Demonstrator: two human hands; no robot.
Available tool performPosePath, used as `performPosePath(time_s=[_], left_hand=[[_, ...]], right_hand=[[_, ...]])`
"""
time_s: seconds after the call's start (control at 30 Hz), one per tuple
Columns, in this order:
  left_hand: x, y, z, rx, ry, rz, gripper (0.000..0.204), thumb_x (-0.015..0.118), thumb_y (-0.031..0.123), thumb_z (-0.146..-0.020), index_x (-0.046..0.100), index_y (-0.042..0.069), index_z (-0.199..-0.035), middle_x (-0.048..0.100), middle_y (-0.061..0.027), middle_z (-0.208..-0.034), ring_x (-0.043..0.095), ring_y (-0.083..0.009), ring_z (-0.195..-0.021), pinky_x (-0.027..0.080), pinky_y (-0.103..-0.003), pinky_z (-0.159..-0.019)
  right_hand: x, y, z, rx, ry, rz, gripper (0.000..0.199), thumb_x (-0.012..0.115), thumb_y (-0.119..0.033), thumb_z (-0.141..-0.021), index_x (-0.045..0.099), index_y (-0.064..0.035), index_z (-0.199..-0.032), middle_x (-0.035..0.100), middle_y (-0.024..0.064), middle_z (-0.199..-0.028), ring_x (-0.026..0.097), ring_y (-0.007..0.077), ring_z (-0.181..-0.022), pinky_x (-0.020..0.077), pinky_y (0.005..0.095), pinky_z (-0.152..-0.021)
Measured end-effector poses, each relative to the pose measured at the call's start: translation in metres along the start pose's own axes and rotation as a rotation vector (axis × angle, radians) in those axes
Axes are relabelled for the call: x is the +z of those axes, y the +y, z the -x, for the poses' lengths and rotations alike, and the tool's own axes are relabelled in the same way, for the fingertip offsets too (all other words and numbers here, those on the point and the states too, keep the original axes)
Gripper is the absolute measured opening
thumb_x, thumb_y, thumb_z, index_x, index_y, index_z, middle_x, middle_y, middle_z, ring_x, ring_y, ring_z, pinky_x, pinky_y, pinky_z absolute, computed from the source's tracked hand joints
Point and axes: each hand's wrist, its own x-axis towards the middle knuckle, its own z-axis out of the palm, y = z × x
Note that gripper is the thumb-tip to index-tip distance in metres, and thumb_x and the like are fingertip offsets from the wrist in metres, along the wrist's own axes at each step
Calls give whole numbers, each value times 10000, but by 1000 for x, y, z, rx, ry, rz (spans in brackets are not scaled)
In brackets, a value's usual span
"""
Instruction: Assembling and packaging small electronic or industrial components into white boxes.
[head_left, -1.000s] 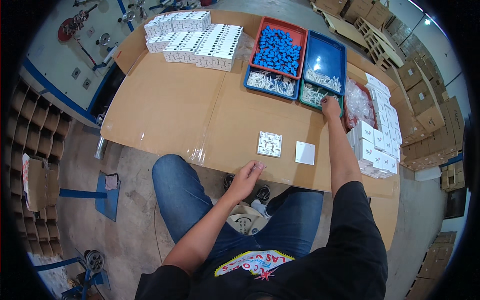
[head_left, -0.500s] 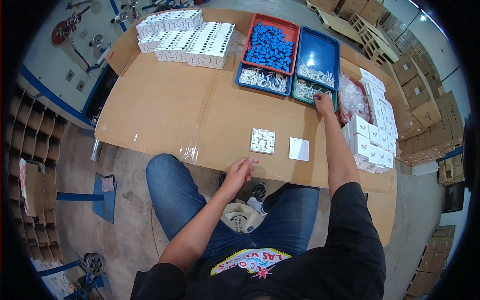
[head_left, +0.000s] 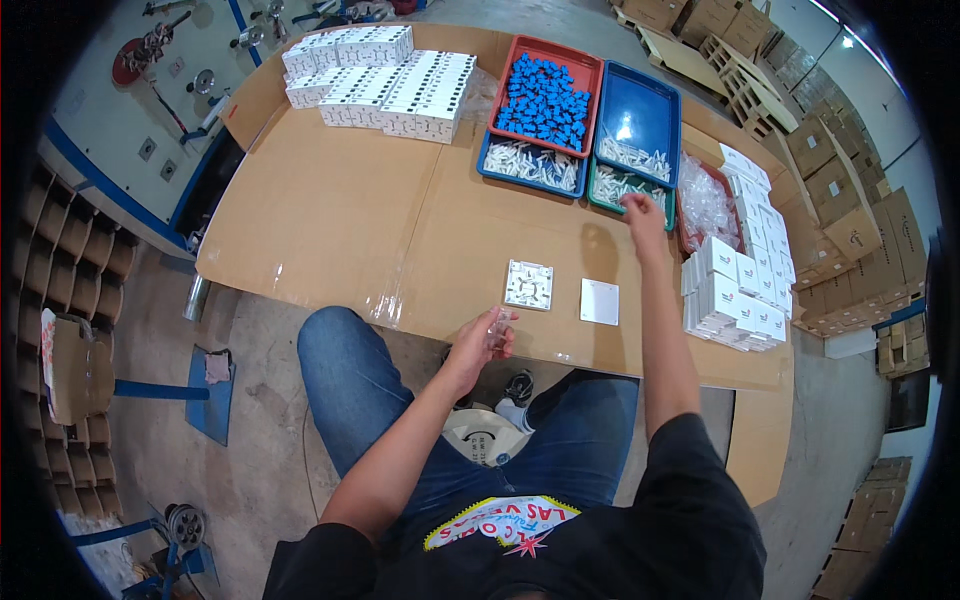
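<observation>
My left hand is closed around a small clear plastic bag, just off the table's near edge. Fingers pinched, my right hand hovers by the near rim of a green tray; whatever it pinches is too small to make out. Small white plugs lie in that tray. On the table in front of me rests a white square plate with cut-outs. To its right lies a flat white square card or cover, apart from both hands.
Beyond are a red tray of blue clips and two blue trays with white pieces. A bin of clear bags and stacked white boxes stand right. More white boxes sit at the back left of the cardboard-covered table.
My right hand has drawn back slightly from inside the green tray toward me. My left hand has turned a little, and the clear bag in it shows more plainly.
</observation>
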Motion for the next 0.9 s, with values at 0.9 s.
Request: performPosePath(time_s=[0.9], left_hand=[[12,11,16,20,-312,201,411,494,471,-1026,630,103,-1149,651,-25,-962,633,-132,-867,497,-310,-805]], right_hand=[[46,-150,219,-44,-718,-145,244,582,-182,-1011,703,26,-1058,685,75,-1124,623,138,-970,495,282,-833]])
